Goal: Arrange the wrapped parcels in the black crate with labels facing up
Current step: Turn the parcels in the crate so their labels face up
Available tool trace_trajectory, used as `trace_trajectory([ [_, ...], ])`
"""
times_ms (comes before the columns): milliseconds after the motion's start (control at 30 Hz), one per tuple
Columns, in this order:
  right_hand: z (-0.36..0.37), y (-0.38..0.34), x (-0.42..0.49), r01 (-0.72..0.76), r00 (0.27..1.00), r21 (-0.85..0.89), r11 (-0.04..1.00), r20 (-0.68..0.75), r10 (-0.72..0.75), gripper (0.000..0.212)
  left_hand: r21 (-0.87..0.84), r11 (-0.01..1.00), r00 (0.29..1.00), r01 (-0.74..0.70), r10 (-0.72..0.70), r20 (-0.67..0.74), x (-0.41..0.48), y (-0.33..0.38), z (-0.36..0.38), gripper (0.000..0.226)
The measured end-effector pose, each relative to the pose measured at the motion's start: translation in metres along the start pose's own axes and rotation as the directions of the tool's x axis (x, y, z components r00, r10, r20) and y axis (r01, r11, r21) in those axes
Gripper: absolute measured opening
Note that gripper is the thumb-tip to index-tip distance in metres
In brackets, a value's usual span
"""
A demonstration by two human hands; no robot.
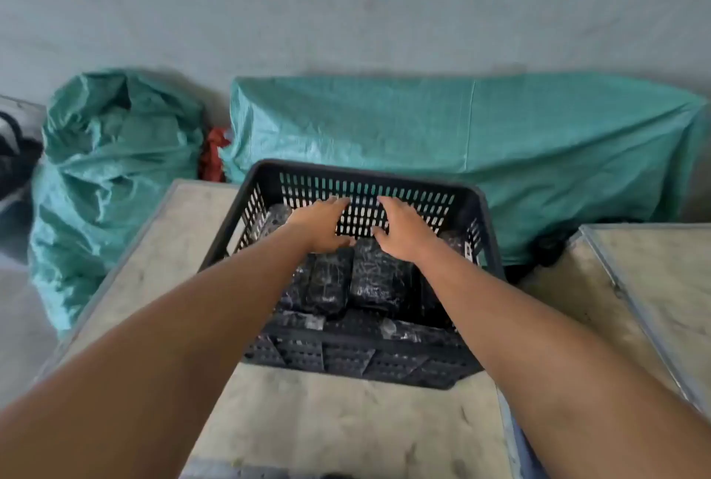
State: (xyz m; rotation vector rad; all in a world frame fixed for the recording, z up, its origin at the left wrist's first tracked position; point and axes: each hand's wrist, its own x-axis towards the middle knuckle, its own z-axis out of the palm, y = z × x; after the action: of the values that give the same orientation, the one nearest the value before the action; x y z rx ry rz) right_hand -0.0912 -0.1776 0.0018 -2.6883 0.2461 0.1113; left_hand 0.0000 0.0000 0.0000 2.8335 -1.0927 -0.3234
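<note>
A black slotted crate [477, 209] stands on a pale table, holding several dark parcels wrapped in shiny film. Two upright parcels [375, 278] sit side by side in the middle, with others lying flat near the front wall [300, 322]. My left hand [323, 224] and my right hand [404, 232] both reach inside toward the far wall, fingers spread, resting on the tops of the parcels at the back. Neither hand clearly grips a parcel. No labels are readable on the dark wrapping.
The crate's table [338, 421] has a metal edge; a second table [654, 278] stands to the right with a narrow gap between. Behind are a stuffed green sack [111, 170], a green tarp-covered load [481, 140] and a grey wall.
</note>
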Motion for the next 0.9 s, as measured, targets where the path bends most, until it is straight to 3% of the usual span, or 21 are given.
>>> trace_trajectory([
  [100,0.031,0.009,0.000,-0.088,0.983,0.022,0.996,0.163,0.083,0.080,-0.044,0.999,0.986,0.017,-0.009,0.166,0.005,-0.001,0.034,0.102],
  [233,0.077,0.031,-0.009,-0.135,0.935,-0.001,0.991,0.330,0.128,0.098,-0.055,0.998,0.899,-0.009,0.032,0.437,0.016,-0.008,0.080,0.114],
  [367,0.097,0.048,-0.009,-0.136,0.896,-0.081,0.987,0.415,0.157,0.118,-0.043,0.999,0.892,0.003,0.016,0.452,0.026,-0.016,0.104,0.115],
  [500,0.107,0.058,0.001,-0.008,0.881,-0.184,0.983,0.463,0.093,0.126,-0.009,1.000,0.885,0.022,-0.015,0.466,0.020,-0.028,0.129,0.108],
  [700,0.127,0.069,-0.004,0.088,0.865,-0.456,0.885,0.476,0.160,0.139,-0.071,0.997,0.884,0.038,-0.001,0.468,0.012,-0.041,0.143,0.108],
  [900,0.116,0.070,-0.001,0.035,0.884,-0.298,0.954,0.455,0.110,0.121,-0.063,0.997,0.886,0.047,-0.013,0.464,0.012,-0.039,0.145,0.107],
])
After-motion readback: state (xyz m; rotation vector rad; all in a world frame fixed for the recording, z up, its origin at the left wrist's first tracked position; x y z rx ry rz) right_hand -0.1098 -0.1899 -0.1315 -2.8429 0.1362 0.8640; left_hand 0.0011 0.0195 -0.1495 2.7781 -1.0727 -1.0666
